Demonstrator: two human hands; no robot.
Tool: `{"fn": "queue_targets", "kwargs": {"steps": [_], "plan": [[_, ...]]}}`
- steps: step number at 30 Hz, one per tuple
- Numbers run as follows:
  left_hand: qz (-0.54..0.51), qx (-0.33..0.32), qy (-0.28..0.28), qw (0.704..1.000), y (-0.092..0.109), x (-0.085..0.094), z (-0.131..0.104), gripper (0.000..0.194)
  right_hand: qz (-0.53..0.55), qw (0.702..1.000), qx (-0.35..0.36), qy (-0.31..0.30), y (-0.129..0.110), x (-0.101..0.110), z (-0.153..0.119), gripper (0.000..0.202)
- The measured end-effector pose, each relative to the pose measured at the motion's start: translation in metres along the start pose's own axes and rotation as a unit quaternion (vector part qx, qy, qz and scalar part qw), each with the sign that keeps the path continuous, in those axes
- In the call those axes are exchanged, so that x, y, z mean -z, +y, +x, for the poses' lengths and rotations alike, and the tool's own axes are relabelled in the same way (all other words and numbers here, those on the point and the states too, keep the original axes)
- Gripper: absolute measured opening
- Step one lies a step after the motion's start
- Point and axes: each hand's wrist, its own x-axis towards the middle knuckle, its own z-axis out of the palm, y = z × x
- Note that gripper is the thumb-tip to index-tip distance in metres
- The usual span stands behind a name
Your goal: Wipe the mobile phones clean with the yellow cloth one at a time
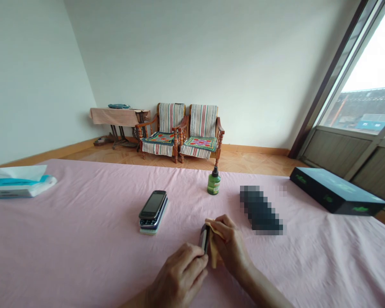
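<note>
Near the front middle of the pink-covered surface, my left hand grips the lower end of a dark mobile phone held on its edge. A yellow cloth is pinched in my right hand, whose fingers press it against the phone's upper end and side. Part of the phone is hidden by my fingers and the cloth. To the left lies a stack of several phones, with a dark-screened one on top. Beyond my hands a green spray bottle stands upright.
A pixelated dark object lies right of my hands. A black box sits at the far right edge, and a tissue pack at the far left. Past the pink cloth are two wooden chairs and a covered table.
</note>
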Motion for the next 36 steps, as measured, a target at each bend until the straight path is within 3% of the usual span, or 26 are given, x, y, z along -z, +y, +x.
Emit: {"fn": "queue_targets", "kwargs": {"steps": [8,12,15,20,22,27,36], "plan": [[-0.024,0.004,0.009,1.0,-0.003,0.001,0.0,0.02,0.033,0.998,0.05,-0.037,-0.019,-0.004,-0.019,0.025],[-0.022,0.02,0.011,1.0,-0.001,0.001,0.001,0.022,0.005,0.999,0.026,0.034,-0.018,0.01,-0.005,0.025],[-0.017,0.02,0.014,1.0,-0.001,0.001,0.002,0.023,-0.039,0.995,0.056,0.069,-0.012,0.018,0.009,0.029],[-0.013,0.006,0.005,1.0,-0.001,0.002,0.004,0.026,-0.055,0.993,0.103,-0.03,0.001,0.013,0.01,0.033],[-0.012,0.014,0.002,1.0,-0.001,0.002,0.004,0.025,-0.02,0.994,0.091,-0.055,0.005,0.009,0.007,0.037],[-0.009,0.018,0.001,1.0,-0.001,0.001,0.003,0.023,0.054,0.997,0.025,-0.044,0.003,0.008,0.003,0.042],[-0.012,0.013,-0.002,1.0,0.002,0.004,0.005,0.024,0.036,0.999,-0.002,-0.038,0.002,0.003,-0.002,0.05]]}}
